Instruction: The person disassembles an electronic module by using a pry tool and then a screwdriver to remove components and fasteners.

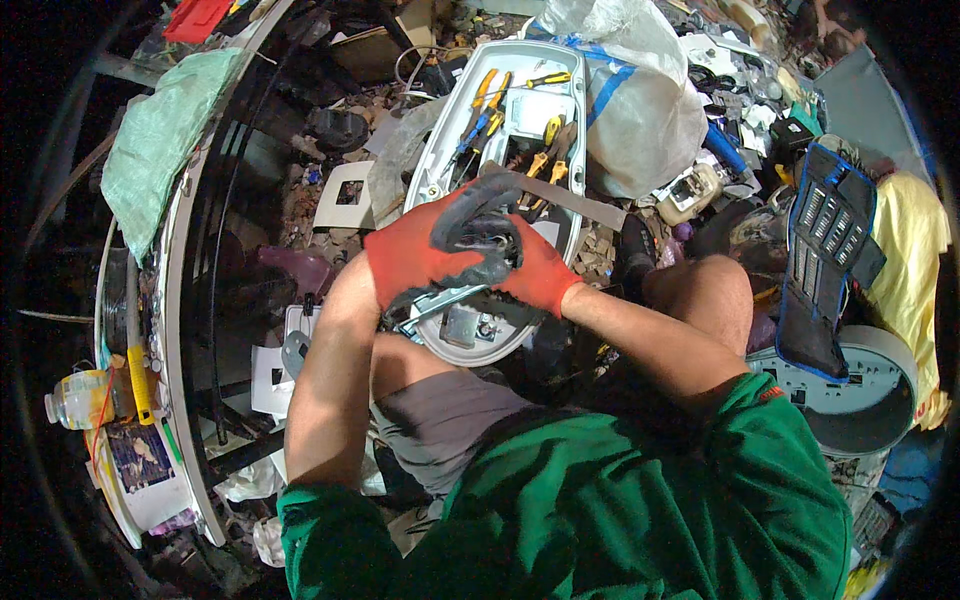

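A: Start at far left. See what there?

B: Can see a clear bottle [80,398] on its side, with a yellow-handled tool [138,385] just beside. Farther up, can see a pale green sheet [165,145] draped over a long frame. Then, moving right, come to a white square housing [345,195] among the litter.

A: And the left hand [425,250]?

B: Gloved in red and black, with fingers curled inward around a small dark part [503,235]. Mostly hidden by the gloves, so cannot tell its kind.

A: Over what?

B: Over the lower half of a long light-grey tray [520,60], holding orange-handled pliers [485,88] and yellow-and-black screwdrivers [540,160] in the upper half.

A: Now the right hand [540,270].

B: Gloved alike, pressed close against the left, fingers bent toward the same part. Cannot tell how tightly closed. Just above, notice a flat brownish strip [585,203] crossing the tray's right rim; cannot tell whether held.

A: Keep going right.

B: Find a translucent bag [645,120] beside the tray, then a black tool roll [825,240], a round grey housing [900,365] partly beneath, and yellow sheeting [910,250] near the edge.
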`<state>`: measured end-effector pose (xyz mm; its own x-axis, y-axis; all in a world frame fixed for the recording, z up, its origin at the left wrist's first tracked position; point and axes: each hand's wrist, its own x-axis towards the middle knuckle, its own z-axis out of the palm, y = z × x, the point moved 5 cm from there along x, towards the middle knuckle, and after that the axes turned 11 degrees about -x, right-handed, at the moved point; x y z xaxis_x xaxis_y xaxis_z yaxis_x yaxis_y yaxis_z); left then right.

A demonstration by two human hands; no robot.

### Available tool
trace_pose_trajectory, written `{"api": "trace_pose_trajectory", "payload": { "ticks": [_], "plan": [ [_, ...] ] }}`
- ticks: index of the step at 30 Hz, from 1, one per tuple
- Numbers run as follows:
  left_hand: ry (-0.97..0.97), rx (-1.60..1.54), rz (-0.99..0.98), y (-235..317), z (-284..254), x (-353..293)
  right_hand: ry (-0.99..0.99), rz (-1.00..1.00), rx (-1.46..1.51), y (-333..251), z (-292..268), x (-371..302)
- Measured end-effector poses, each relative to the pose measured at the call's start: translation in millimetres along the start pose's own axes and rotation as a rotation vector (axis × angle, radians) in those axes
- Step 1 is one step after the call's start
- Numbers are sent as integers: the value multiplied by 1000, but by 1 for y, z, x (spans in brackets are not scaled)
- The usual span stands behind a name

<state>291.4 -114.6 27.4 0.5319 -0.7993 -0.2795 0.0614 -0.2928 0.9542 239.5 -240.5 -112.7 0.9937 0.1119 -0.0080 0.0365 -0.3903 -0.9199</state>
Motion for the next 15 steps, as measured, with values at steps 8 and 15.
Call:
{"api": "trace_pose_trajectory", "payload": {
  "ticks": [8, 15],
  "plan": [
    [407, 172, 30, -13, 6, -77, 24, 72, -31, 27, 3, 10],
    [819, 312, 274, -55, 23, -89, 5, 88, -17, 19, 2, 0]
  ]
}}
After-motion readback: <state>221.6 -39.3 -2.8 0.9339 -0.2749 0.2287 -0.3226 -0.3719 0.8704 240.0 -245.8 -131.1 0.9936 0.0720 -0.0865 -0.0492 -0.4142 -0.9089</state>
